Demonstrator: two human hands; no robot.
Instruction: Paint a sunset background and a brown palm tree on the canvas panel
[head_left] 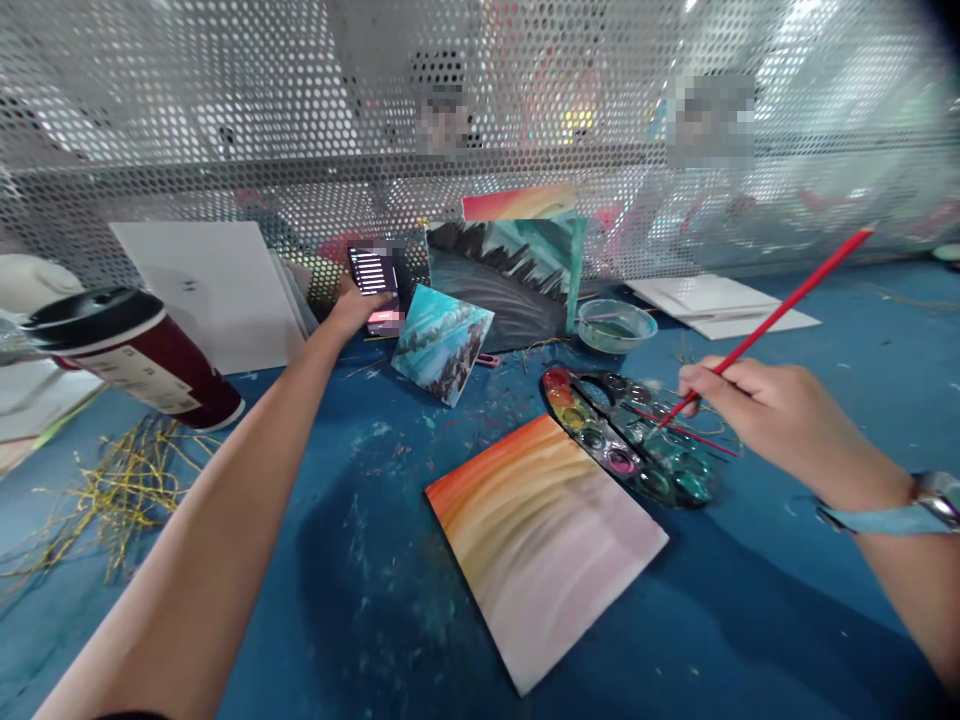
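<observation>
My left hand [358, 305] reaches far forward to a phone [379, 285] with a lit screen, propped near the perforated metal screen. Its thumb lies across the front of the phone; the other fingers are mostly hidden behind its left edge. In my right hand [757, 395] is a red paintbrush [795, 298], held in a pinch, its tip down over the oval paint palette [626, 462]. A second thin red brush [697, 437] lies across the palette. In front lies a square canvas [551, 550], painted in bands from orange through yellow-brown to pale mauve, one corner near the palette.
A small blue painting [442, 345] leans before a dark landscape canvas [502, 285]. A water bowl [616, 327] stands behind the palette. White canvases [720, 300] lie at right; others [214, 295] stand at left. A tilted cup [142, 355] and gold strands [124, 490] are beside my left forearm.
</observation>
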